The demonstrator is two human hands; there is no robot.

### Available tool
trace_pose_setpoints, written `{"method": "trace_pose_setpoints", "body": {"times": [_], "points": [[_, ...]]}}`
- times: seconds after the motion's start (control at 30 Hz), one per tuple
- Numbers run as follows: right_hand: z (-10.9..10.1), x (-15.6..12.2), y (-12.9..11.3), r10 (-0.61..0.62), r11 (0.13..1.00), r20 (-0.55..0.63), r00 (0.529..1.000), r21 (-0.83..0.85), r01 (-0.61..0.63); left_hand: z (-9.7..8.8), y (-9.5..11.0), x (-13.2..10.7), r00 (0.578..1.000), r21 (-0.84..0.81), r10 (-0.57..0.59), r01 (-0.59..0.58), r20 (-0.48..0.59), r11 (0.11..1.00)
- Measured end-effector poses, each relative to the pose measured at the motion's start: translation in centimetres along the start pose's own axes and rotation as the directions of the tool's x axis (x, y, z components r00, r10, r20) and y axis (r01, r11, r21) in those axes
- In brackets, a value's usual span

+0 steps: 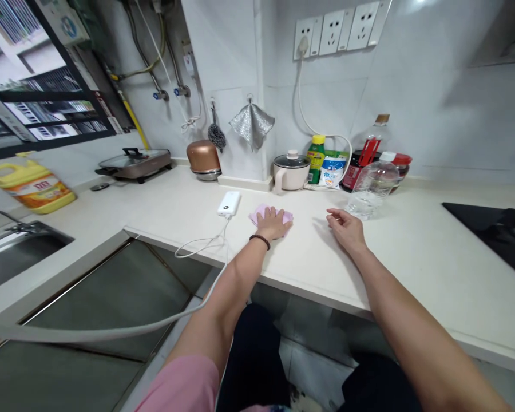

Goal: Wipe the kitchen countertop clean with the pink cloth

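Spreading its fingers, the left hand (pixel 273 224) lies over the cloth (pixel 256 217) — roughly midway between the table's (pixel 416 240) front and back edges, beside the power bank (pixel 229 203). The right hand (pixel 347 230) is empty, fingers loosely bent — near the bottle (pixel 378 178), touching the table or not, I cannot tell.

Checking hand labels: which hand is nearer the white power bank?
Left. The left hand is flat on the pink cloth, just right of the white power bank; the right hand is farther right, past the cloth.
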State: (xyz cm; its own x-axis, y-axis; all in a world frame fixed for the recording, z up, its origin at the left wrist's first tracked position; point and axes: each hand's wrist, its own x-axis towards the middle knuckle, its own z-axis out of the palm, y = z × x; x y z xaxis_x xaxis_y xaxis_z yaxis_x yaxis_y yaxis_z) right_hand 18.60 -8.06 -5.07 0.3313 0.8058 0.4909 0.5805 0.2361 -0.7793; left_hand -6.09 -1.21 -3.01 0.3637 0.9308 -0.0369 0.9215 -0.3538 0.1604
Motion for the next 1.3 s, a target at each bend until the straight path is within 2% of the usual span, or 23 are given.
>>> {"method": "trace_pose_setpoints", "body": {"times": [0.17, 0.33, 0.4, 0.47, 0.53, 0.73, 0.87, 1.0, 1.13, 1.2, 1.3], "points": [[0.1, 0.0, -0.2, -0.002, 1.000, 0.001, 1.000, -0.008, 0.002, -0.3, 2.1, -2.5, 0.968, 0.031, 0.231, -0.234, 0.097, 0.972], [0.1, 0.0, -0.2, 0.001, 1.000, -0.004, 1.000, -0.018, -0.001, 0.3, 5.1, -4.3, 0.877, 0.015, 0.447, -0.456, 0.175, 0.890], [0.0, 0.0, -0.1, 0.002, 1.000, -0.004, 1.000, -0.019, -0.002, 0.5, 6.0, -4.2, 0.837, 0.005, 0.513, -0.523, 0.191, 0.852], [0.0, 0.0, -0.1, 0.006, 1.000, -0.003, 1.000, -0.017, -0.006, 0.5, 6.7, -3.5, 0.815, -0.003, 0.546, -0.556, 0.195, 0.831], [-0.1, -0.1, -0.2, 0.011, 1.000, -0.004, 1.000, -0.014, -0.012, 0.6, 7.1, -2.2, 0.823, -0.002, 0.537, -0.546, 0.187, 0.838], [-0.3, -0.2, -0.5, -0.001, 1.000, -0.012, 1.000, -0.019, 0.001, 0.9, 8.0, 2.5, 0.903, -0.007, 0.411, -0.413, 0.126, 0.910], [-0.3, -0.2, -0.4, 0.007, 0.999, -0.001, 1.000, -0.034, -0.007, 0.5, 6.3, 5.2, 0.949, -0.015, 0.305, -0.305, 0.080, 0.952], [-0.2, -0.5, -0.7, 0.003, 0.999, 0.006, 1.000, -0.051, -0.003, -0.4, 2.1, 6.5, 0.988, -0.012, 0.148, -0.147, 0.037, 0.989], [-0.1, -0.7, -1.3, -0.020, 0.999, 0.021, 1.000, -0.038, 0.020, -0.9, -1.9, 6.2, 1.000, 0.016, 0.030, -0.031, 0.005, 0.999], [-0.1, -0.7, -1.4, -0.018, 0.999, 0.022, 1.000, -0.029, 0.019, -1.0, -3.0, 5.6, 1.000, 0.038, 0.010, -0.010, -0.005, 0.999], [-0.1, -0.7, -1.5, -0.009, 1.000, 0.001, 1.000, -0.028, 0.009, -1.1, -3.5, 4.1, 1.000, 0.062, -0.005, 0.005, 0.002, 0.998]]}}
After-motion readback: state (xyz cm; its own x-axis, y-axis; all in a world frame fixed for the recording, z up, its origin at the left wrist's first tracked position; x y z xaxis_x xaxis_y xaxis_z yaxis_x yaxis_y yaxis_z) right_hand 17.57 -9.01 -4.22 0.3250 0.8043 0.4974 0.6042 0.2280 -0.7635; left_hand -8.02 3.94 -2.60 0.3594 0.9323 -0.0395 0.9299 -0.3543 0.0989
